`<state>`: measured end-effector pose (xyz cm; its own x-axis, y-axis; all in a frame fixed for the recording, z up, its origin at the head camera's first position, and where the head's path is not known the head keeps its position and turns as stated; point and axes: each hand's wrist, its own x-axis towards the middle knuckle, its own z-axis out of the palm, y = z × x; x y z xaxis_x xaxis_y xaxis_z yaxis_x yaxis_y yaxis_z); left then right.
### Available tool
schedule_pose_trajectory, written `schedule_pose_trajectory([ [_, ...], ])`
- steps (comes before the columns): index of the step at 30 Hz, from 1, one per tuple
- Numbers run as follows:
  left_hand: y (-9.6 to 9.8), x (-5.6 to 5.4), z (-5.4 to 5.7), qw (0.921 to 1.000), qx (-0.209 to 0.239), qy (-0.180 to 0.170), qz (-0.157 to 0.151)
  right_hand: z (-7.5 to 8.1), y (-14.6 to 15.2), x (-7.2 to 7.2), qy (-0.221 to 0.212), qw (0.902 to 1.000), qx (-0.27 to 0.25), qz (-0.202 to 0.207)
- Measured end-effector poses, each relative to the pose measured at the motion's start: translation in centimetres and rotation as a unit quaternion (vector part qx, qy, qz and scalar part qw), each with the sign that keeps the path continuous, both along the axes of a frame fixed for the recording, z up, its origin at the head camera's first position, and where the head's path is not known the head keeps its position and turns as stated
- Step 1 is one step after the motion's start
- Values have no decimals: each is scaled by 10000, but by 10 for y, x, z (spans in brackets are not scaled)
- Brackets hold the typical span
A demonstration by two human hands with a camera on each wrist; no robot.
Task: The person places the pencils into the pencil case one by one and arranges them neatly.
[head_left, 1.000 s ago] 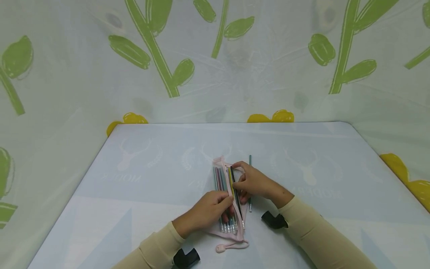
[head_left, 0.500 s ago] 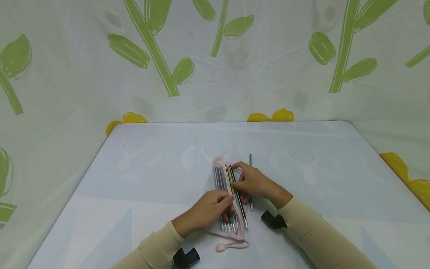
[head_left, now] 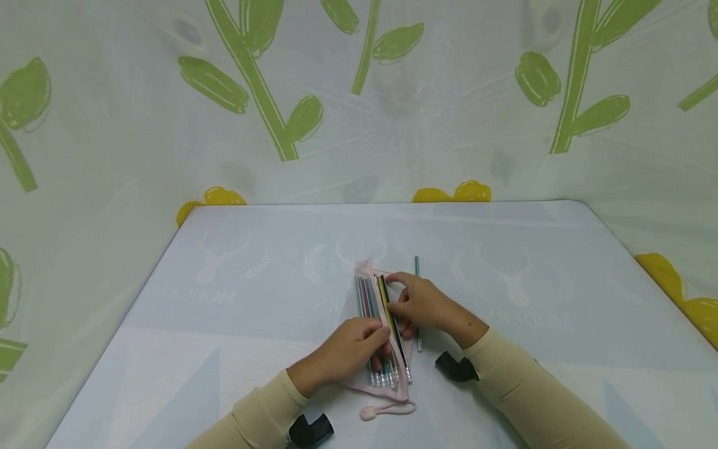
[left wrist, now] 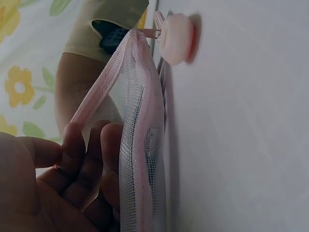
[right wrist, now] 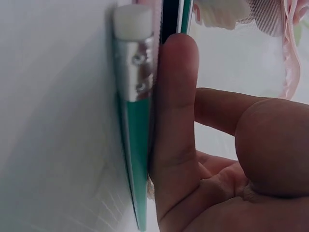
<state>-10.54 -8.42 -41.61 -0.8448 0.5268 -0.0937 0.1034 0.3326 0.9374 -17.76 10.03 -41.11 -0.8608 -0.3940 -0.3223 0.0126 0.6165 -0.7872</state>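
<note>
A mesh pencil case (head_left: 401,383) with pink zip edging lies on the table, several pencils (head_left: 363,296) showing through its left part. My left hand (head_left: 348,349) pinches the pink edge of its opening between thumb and fingers; the left wrist view shows this edge of the pencil case (left wrist: 89,104) pulled away from the mesh. My right hand (head_left: 429,305) holds a yellow pencil (head_left: 384,292) and a black pencil (head_left: 401,349) at the opening, thumb on top. Beside that hand, a green pencil (right wrist: 137,150) with a white eraser lies on the table. Some right fingers are hidden behind the pencils.
A pink zip pull (head_left: 387,410) extends from the case's near end. Black wrist devices (head_left: 457,366) sit under both sleeves. The pale patterned table (head_left: 224,312) reaches back to a leaf-printed curtain (head_left: 449,125).
The black pencil's near end swung right, out past the pink edge, then came slightly back left. The left hand keeps its grip on the edge and has hardly moved.
</note>
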Motion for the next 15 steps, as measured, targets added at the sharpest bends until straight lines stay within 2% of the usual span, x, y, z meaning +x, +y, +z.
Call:
schedule_pose_trajectory([
  [7,0,1,0,9999,45,-124,-21,1,-1,1,30,9998,-118,180],
  [15,0,0,-1,10000,-19,-46,22,1,-1,4,94,9986,-156,488],
])
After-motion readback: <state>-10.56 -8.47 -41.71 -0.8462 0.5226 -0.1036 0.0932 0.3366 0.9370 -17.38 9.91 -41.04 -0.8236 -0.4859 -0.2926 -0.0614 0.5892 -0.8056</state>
